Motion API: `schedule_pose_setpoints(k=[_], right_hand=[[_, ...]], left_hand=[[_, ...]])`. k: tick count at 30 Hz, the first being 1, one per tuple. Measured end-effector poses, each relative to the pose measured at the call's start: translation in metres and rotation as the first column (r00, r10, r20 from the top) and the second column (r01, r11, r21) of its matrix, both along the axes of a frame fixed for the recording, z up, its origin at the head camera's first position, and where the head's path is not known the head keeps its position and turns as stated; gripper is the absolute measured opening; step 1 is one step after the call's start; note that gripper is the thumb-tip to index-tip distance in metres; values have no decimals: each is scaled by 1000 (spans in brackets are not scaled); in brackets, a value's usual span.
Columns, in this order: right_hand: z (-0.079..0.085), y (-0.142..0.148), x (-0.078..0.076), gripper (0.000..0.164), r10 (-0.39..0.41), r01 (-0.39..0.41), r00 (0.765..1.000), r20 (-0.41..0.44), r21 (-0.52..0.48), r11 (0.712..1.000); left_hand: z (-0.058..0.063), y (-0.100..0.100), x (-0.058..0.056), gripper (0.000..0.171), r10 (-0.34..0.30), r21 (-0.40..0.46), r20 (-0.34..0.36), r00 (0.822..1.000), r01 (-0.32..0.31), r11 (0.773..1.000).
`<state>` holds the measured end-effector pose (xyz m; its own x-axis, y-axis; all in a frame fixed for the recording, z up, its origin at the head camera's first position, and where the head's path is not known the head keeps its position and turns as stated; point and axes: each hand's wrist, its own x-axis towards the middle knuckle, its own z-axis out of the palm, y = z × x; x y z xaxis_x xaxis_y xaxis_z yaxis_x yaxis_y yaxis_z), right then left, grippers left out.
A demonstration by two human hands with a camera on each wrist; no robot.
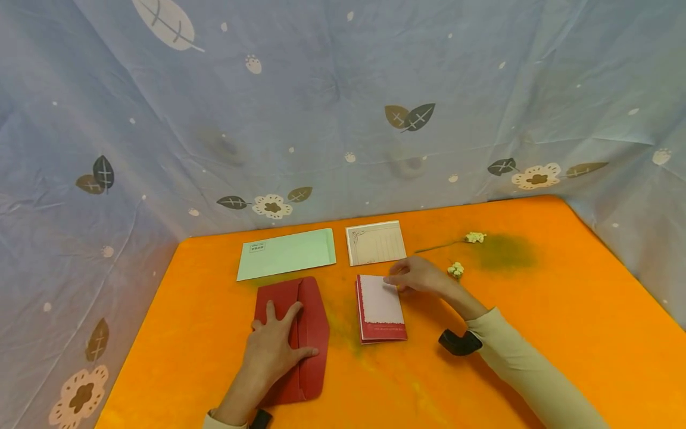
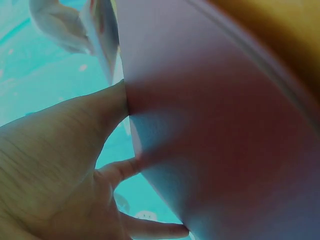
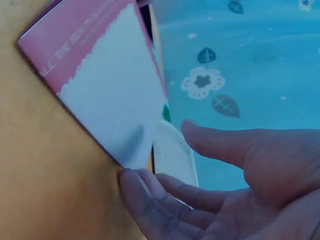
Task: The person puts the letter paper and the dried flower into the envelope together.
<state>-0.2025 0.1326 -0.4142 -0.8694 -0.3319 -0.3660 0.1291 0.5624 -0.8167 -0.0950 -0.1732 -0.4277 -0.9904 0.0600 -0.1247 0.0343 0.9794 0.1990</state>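
Observation:
On the left of the orange table, a red envelope point(image 1: 313, 333) lies with its flap folded out to the right. My left hand point(image 1: 273, 345) rests on it with spread fingers. The left wrist view shows those fingertips against the envelope point(image 2: 215, 115) from close up. Right of it lies a folded red-and-white card point(image 1: 380, 304). At the card's far right corner is my right hand point(image 1: 420, 274). In the right wrist view its fingertips touch the corner of the card point(image 3: 110, 95), while the thumb point(image 3: 215, 142) stands apart from it.
Behind the envelope lies a pale green envelope point(image 1: 286, 253), with a cream printed card point(image 1: 375, 243) to its right. A stemmed pale yellow flower point(image 1: 474, 237) and a second flower head point(image 1: 455, 270) lie farther right. A patterned cloth point(image 1: 332, 119) hangs around the table point(image 1: 563, 298).

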Motion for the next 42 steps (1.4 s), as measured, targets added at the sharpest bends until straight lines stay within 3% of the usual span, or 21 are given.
schedule_pose_setpoints(k=[4, 9, 17, 28, 34, 38, 42], right_hand=[[-1, -1, 1, 52, -18, 20, 999, -27, 63, 998], [-6, -4, 3, 56, 24, -6, 993, -117, 152, 988], [-10, -15, 12, 60, 97, -21, 962, -255, 282, 959], [-8, -20, 24, 55, 72, 21, 946, -315, 280, 960], [-11, -14, 20, 50, 64, -4, 961, -268, 218, 976], [-13, -9, 16, 41, 21, -14, 990, -138, 50, 999], [-14, -7, 12, 32, -23, 27, 999, 25, -132, 991]], left_hand=[[0, 0, 0, 92, 3, 5, 0, 1000, -3, 1000], [-1, 0, 0, 92, 5, 13, 1, 1000, -5, 1000], [-3, 1, -1, 92, 7, 14, 4, 1000, -7, 1000], [-2, 1, 0, 92, 12, 8, 5, 1000, -12, 1000], [-1, 1, 0, 91, 10, 7, -3, 1000, -10, 1000], [-2, 1, 0, 92, 14, 9, 2, 1000, -14, 1000], [-2, 1, 0, 92, 13, 9, 4, 1000, -13, 1000]])
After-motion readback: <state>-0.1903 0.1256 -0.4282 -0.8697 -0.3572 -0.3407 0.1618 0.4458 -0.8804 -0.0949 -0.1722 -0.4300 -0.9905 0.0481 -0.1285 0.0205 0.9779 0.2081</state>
